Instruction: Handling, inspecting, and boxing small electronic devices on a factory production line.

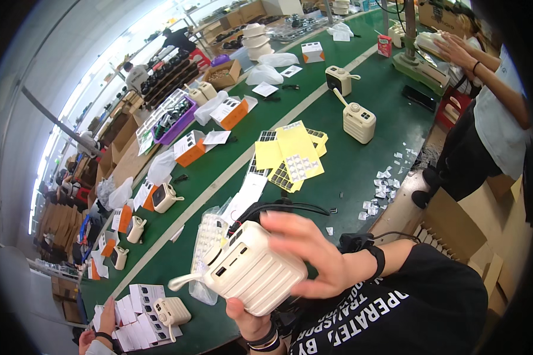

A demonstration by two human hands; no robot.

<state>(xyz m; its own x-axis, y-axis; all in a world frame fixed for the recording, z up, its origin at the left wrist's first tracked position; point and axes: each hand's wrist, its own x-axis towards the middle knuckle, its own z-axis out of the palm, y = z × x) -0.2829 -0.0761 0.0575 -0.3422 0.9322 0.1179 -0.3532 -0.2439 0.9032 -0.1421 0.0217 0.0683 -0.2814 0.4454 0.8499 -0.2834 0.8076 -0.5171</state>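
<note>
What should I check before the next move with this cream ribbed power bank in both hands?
1. Left hand supports the power bank from below: ok.
2. Right hand lies over its right end, fingers spread: ok.
3. Port face turned to the camera, ports showing: ok.
4. Cream strap hangs free at the left, snagged on nothing: ok.
5. Yellow sticker sheets lie on the green table ahead; within reach: cannot tell.
6. Underside of the power bank is hidden; condition: cannot tell.
</note>
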